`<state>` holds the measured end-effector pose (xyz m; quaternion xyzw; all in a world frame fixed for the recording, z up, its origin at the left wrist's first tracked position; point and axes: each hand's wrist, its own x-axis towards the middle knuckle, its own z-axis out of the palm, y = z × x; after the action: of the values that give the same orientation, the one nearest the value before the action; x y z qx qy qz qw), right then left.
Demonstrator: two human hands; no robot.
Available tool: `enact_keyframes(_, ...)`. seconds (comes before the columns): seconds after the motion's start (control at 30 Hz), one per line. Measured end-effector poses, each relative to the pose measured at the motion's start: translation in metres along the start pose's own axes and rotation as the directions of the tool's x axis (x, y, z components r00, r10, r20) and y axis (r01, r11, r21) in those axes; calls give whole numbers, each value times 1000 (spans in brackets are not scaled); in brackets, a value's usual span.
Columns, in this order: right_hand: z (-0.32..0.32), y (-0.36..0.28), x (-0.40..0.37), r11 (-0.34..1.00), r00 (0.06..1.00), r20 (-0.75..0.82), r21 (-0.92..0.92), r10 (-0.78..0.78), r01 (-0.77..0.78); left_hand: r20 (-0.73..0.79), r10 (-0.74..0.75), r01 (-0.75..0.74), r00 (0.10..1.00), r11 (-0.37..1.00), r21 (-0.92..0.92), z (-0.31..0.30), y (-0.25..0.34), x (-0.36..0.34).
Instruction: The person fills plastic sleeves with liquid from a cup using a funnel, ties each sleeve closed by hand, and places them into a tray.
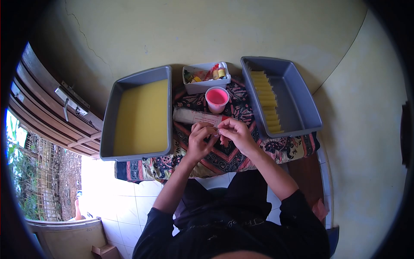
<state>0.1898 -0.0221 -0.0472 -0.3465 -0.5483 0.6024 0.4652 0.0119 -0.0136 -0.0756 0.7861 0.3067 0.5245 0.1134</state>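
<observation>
My left hand (201,140) and my right hand (238,134) meet over the near middle of the cloth-covered table, fingertips close together. The fingers of both are bent in a pinch around something small that I cannot make out. A little pink shows just below the right fingertips. Right behind the hands lies a long white wrapped packet (195,116) with red print, its right part partly covered by my fingers. Beyond it stands a white cup (217,109) with bright pink contents.
A grey tray (105,134) with a yellow layer stands left. Another grey tray (297,93) on the right holds a row of yellow folded pieces. At the back, a white box (199,88) contains small bottles. Patterned cloth (151,171) covers the table; a wooden door (51,112) stands left.
</observation>
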Motion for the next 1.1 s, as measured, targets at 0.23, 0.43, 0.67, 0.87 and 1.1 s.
enact_keyframes(0.23,-5,1,-2,992,999,50,-126,5,1,-15,-45,45,999,999,-2,1,-1,-1)
enact_keyframes(0.43,1,4,-3,978,998,0,-201,-55,54,-19,-62,62,998,998,-13,0,-2,-1)
enact_keyframes(0.67,2,4,-3,978,996,-67,-206,-53,38,7,-13,13,1000,1000,-26,1,-1,3)
enact_keyframes(0.87,3,3,-3,983,997,-65,-183,-39,27,5,-14,14,1000,1000,-14,2,-4,0)
enact_keyframes(1.1,6,3,-2,986,996,-89,-166,-30,15,3,-5,5,1000,1000,0,-1,-1,3)
